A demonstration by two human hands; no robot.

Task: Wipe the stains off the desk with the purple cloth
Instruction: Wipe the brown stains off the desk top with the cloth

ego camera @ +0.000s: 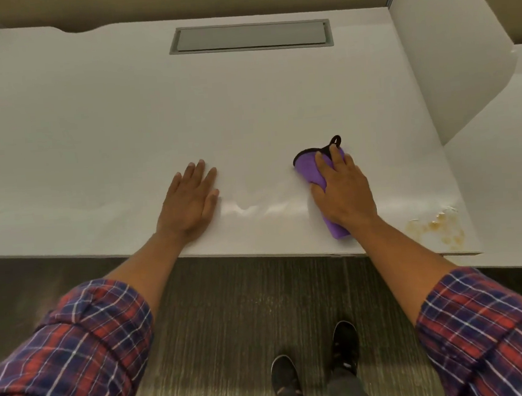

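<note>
Tabletop (120, 115), white, broad, walled by partitions at the back and right; most of its surface looks clean from where I stand, with a wet sheen between my hands near the front edge. Cable hatch (250, 36), grey, set flush at the rear centre, shut. Carpet (214, 296) below, grey-brown, my two dark shoes (285, 382) on it. My sleeves (78, 356), red and blue plaid, rolled to the elbow. Stains (438, 225), brownish-orange, a scattered patch at the front right corner of the tabletop, near the edge, looking untouched; a fainter yellowish smear (283, 211) lies in the wet streak just left of my right hand. My left hand (190, 200), open, palm flat on the tabletop, fingers spread forward, bracing, holding nothing. My right hand (341, 190), pressed flat over the cloth, fingers extended on top of it. Purple cloth (309, 170), folded, black-edged with a small hanging loop at the far end, pinned against the tabletop under that hand, well left of the corner patch. Judgement: wiping under way, middle partly done, corner patch wholly left
</note>
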